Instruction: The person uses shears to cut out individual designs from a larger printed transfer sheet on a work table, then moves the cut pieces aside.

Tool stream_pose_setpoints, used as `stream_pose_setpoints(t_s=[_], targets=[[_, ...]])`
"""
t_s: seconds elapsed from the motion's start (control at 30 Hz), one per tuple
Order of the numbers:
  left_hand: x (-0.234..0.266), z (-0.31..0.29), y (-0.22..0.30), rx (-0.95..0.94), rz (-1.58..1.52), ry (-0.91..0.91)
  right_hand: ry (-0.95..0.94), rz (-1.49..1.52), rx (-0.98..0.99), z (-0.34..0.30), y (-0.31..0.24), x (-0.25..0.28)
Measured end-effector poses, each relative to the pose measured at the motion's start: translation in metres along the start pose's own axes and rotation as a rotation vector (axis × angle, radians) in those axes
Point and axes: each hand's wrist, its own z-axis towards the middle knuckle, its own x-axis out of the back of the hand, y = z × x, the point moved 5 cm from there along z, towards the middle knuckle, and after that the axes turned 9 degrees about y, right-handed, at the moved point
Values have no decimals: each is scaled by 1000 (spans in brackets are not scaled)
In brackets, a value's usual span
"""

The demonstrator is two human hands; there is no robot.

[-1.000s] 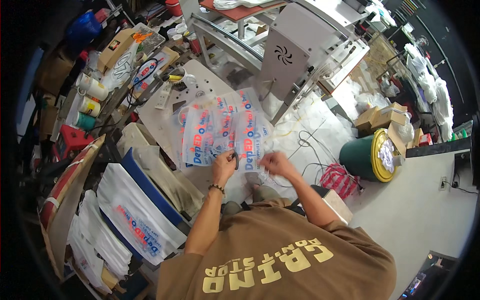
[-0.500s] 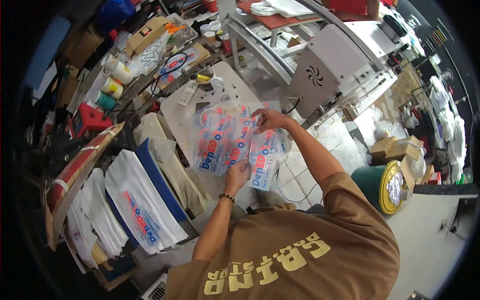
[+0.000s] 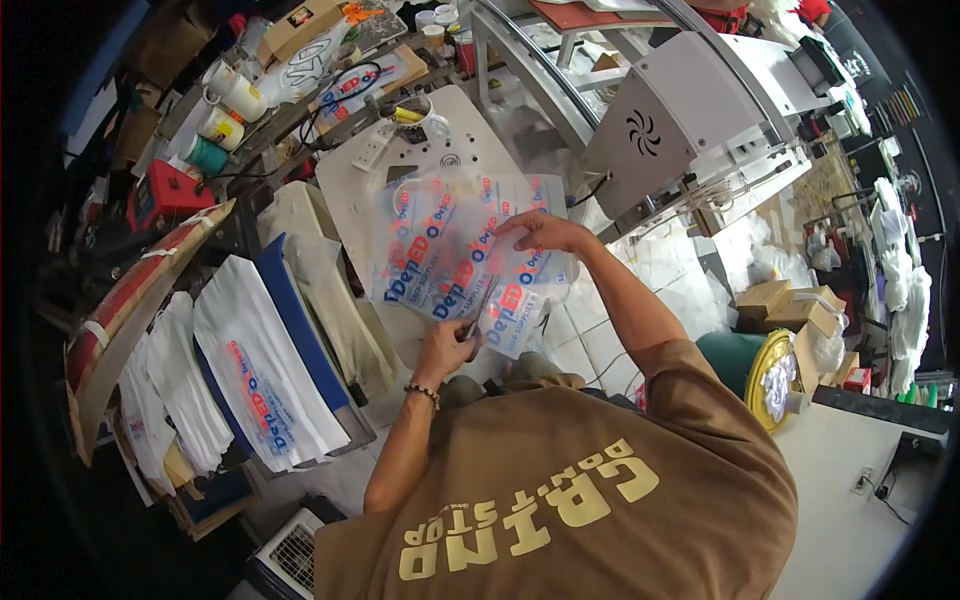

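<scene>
A translucent plastic sheet (image 3: 425, 265) with red and blue printing is spread in front of me, over a pale board (image 3: 480, 135). My left hand (image 3: 445, 352), with a beaded bracelet at the wrist, is closed at the sheet's near edge. It grips what looks like a pair of scissors (image 3: 470, 332), with a dark handle and a thin blade reaching up the sheet. To the right of the blade a printed strip stands partly apart from the main sheet. My right hand (image 3: 540, 232) is closed on the sheet's upper right part, its fingertips pinching the plastic.
On the board stand a mug (image 3: 425, 122) and a white power strip (image 3: 375, 148). Stacked white printed sheets (image 3: 270, 370) lie at the left, near a red box-shaped device (image 3: 165, 195). A grey machine (image 3: 645, 130) rises at the right, with a green drum (image 3: 730, 360) nearer me.
My left hand has shifted slightly left, taking the scissors with it. The printed strip's lower end has swung left and tilted. My right hand keeps its hold on the sheet. The whole view has shifted slightly.
</scene>
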Motion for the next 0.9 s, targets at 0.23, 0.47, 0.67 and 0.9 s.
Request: stream_pose_setpoints(t_s=[0.23,0.47,0.67,0.9], targets=[[-2,1,-9,-85,98,140,17,11,-76,-3,-10,-3],[-2,-10,-6,-39,82,119,24,87,-71,-13,-25,-2],[-5,-5,6,-155,-57,154,-53,-21,-8,-18,-33,-8],[-1,-3,14,-262,-97,187,-102,-107,129,-22,-57,-15]])
